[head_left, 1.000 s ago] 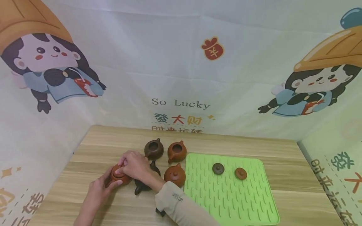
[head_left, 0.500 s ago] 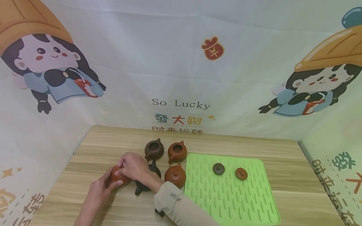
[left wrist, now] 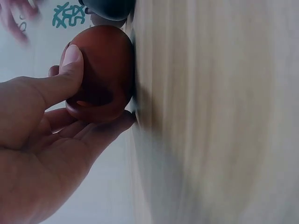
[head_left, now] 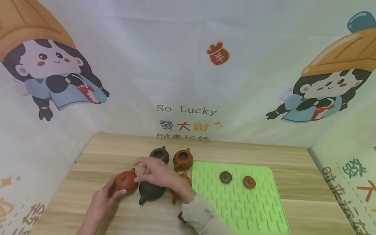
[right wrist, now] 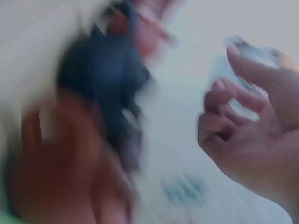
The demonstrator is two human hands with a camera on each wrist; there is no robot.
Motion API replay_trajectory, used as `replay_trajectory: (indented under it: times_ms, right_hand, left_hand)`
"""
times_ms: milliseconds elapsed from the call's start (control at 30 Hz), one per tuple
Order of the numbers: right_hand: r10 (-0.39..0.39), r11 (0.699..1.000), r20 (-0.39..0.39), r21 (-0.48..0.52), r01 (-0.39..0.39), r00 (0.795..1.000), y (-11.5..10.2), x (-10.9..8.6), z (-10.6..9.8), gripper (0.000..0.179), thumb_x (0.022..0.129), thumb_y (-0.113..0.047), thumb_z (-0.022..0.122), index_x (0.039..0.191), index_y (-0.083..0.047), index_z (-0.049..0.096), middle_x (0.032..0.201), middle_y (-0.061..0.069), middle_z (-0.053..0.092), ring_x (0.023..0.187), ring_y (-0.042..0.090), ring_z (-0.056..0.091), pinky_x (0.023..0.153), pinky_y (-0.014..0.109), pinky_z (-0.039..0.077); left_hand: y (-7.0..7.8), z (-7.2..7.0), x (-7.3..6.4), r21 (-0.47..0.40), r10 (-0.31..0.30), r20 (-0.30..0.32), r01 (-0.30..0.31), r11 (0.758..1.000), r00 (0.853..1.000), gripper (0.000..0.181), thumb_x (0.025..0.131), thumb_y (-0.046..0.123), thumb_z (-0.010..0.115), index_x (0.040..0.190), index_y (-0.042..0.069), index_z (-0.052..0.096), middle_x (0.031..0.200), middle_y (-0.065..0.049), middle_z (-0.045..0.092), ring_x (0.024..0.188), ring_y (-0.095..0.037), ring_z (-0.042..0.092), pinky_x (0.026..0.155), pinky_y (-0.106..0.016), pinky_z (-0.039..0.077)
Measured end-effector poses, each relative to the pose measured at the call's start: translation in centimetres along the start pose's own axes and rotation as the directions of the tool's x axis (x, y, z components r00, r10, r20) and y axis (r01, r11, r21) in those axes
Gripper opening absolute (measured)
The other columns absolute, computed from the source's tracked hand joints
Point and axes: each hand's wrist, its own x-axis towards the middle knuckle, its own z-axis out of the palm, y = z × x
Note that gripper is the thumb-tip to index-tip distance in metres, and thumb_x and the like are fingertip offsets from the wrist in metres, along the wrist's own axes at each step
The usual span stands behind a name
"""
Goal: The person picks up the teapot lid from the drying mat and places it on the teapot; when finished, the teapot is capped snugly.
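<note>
Left hand (head_left: pixel 102 196): grip clasps the red teapot (head_left: pixel 127 185).
Red teapot: on the counter (head_left: pixel 311 195), lid (head_left: pixel 123 178) seated; nine o'clock from the black teapot (head_left: pixel 151 193).
Right hand (head_left: pixel 156 172): grip wide, thumb and forefinger apart, unloaded, as I see it; raised over the black teapot.
Green mat (head_left: pixel 243 209): three o'clock from the red teapot; carries a dark lid (head_left: pixel 226 177) and an orange lid (head_left: pixel 249 182).
</note>
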Motion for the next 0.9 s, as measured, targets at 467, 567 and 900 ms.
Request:
replay_trajectory:
  times_ms: [467, 567, 900]
  right_hand:
    - [0.427, 0.904, -0.366, 0.139, -0.405, 0.827, 13.1, -26.2, -13.4, 0.024, 0.103, -0.008, 0.076, 0.123, 0.005, 0.074, 0.100, 0.006, 0.070, 0.089, 0.020, 0.070, 0.075, 0.031, 0.057]
    - [0.468, 0.884, -0.349, 0.178, -0.433, 0.812, 14.5, -26.9, -13.7, 0.025, 0.102, -0.009, 0.076, 0.124, 0.005, 0.074, 0.104, 0.008, 0.071, 0.094, 0.020, 0.069, 0.080, 0.031, 0.055]
    - [0.482, 0.873, -0.313, 0.246, -0.420, 0.819, 16.3, -25.3, -12.6, 0.022, 0.098, 0.000, 0.079, 0.118, 0.008, 0.075, 0.102, 0.012, 0.070, 0.089, 0.019, 0.062, 0.078, 0.032, 0.052]
  left_hand:
    - [10.9, -5.6, 0.3, 0.031, -0.105, 0.105, 0.103, 0.994, 0.989, 0.093, 0.110, 0.033, 0.070, 0.168, -0.015, 0.017, 0.157, -0.050, 0.041, 0.140, -0.067, 0.049, 0.113, -0.077, 0.044]
    - [16.2, -6.3, 1.6, -0.034, -0.008, 0.045, 0.010, 0.999, 0.999, 0.083, 0.110, 0.023, 0.070, 0.167, -0.015, 0.023, 0.166, -0.045, 0.030, 0.148, -0.067, 0.039, 0.118, -0.076, 0.039]
    - [18.7, 4.9, 8.4, -0.171, 0.140, 0.153, -0.114, 0.979, 0.978, 0.090, 0.109, 0.059, 0.061, 0.174, 0.006, 0.030, 0.171, -0.027, 0.042, 0.153, -0.051, 0.047, 0.117, -0.066, 0.047]
